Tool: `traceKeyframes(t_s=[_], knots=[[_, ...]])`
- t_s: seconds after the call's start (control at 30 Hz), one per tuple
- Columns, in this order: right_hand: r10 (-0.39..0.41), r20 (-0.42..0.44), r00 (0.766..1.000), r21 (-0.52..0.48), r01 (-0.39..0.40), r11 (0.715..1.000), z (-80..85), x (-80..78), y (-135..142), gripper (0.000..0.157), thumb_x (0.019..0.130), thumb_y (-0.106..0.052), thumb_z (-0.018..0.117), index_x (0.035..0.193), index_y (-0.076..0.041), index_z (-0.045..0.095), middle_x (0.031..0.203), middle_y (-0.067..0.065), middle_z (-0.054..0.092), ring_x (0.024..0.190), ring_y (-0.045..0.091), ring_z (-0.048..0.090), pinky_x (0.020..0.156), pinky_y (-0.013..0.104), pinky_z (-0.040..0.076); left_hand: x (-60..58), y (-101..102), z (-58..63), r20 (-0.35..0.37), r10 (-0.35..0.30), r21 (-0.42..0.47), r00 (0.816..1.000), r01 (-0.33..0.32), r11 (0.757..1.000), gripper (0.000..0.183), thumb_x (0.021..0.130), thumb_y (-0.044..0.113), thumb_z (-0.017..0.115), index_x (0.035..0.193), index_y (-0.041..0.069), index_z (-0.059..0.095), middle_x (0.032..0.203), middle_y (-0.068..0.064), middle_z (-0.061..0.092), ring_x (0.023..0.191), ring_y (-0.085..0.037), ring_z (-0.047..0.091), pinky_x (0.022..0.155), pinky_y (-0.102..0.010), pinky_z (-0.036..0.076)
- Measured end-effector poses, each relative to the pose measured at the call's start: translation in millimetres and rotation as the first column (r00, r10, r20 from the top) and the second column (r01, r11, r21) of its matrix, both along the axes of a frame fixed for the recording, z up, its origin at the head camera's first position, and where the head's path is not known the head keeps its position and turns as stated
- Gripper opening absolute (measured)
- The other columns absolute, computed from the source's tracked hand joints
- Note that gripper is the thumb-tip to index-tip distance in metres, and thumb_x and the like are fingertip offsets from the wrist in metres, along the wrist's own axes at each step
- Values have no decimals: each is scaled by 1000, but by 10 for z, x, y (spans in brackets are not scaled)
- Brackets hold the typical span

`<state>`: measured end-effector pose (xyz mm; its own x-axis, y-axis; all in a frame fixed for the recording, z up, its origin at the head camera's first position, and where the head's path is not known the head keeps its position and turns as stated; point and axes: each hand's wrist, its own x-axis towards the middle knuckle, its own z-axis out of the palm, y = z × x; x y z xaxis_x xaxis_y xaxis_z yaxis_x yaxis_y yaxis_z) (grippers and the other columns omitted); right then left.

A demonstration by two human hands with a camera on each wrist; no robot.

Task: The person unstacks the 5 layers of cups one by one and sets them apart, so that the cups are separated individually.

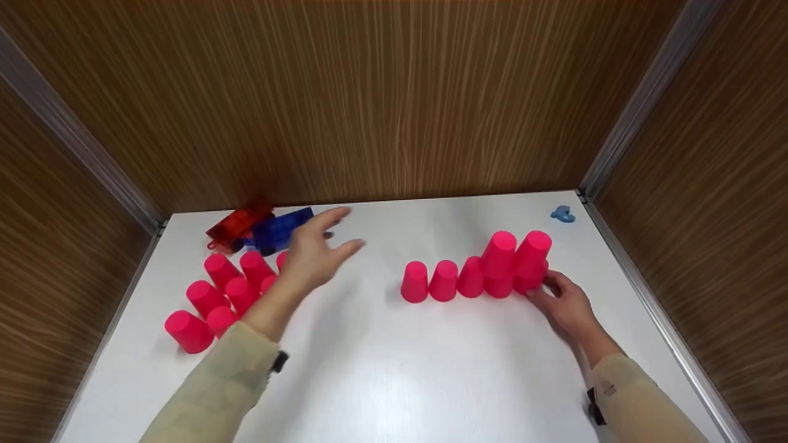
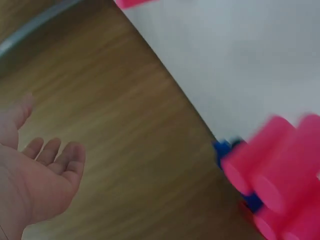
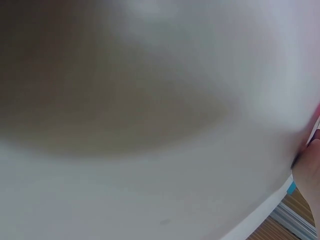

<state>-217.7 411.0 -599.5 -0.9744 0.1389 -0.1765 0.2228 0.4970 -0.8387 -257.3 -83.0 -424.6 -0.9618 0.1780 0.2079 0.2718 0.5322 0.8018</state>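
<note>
Several pink cups stand upside down in a row in the head view, the leftmost cup [image 1: 414, 283] at one end. Two more pink cups sit on top at the right, one being the upper right cup [image 1: 534, 249]. My right hand [image 1: 569, 307] holds the bottom cup [image 1: 523, 284] at the row's right end between thumb and fingers. My left hand [image 1: 314, 255] is raised over the table, thumb and fingers spread, holding nothing. The left wrist view shows the same left hand [image 2: 42, 182] palm up. In the right wrist view only part of my right hand [image 3: 309, 165] shows.
Below my left forearm stands a group of pink cups [image 1: 206, 298], partly hidden by it. Behind them lie a red translucent toy [image 1: 237, 224] and a blue translucent one [image 1: 274, 232]. A small blue figure [image 1: 562, 214] lies at the far right corner. Wood-grain walls [image 1: 394, 104] enclose the table.
</note>
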Motion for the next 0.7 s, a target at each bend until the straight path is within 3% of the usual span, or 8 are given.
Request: traceKeyframes(t_s=[0.13,0.37,0.53,0.7], knots=[[-6,6,1000,-21,6,1000,-10,-3,6,84,98,-50,75,164,-13,37,167,18,36,155,44,29,117,54,42,-106,585,59,-31,-116,33,993,117,993,60,95,22,82,150,13,60,149,-5,62,138,-26,57,109,-41,52],[-10,18,1000,-51,11,999,-30,-7,-10,85,99,-48,75,165,-14,34,168,17,35,156,43,28,117,54,42,-195,1465,20,49,-254,69,966,251,966,64,96,24,82,154,16,56,151,-1,60,138,-21,56,108,-31,52],[-19,25,1000,-53,20,998,-25,-4,-10,87,97,-51,76,165,-15,35,168,15,35,156,43,28,117,54,43,-211,1890,-82,116,-292,84,949,284,955,64,96,26,82,154,21,56,151,4,59,138,-17,55,107,-29,51],[-23,19,1000,-38,24,999,-32,8,11,88,95,-51,77,165,-16,36,168,15,35,156,44,28,114,55,46,-225,2164,-226,172,-309,67,935,302,951,64,95,30,82,154,24,57,150,8,59,138,-14,53,105,-27,52]])
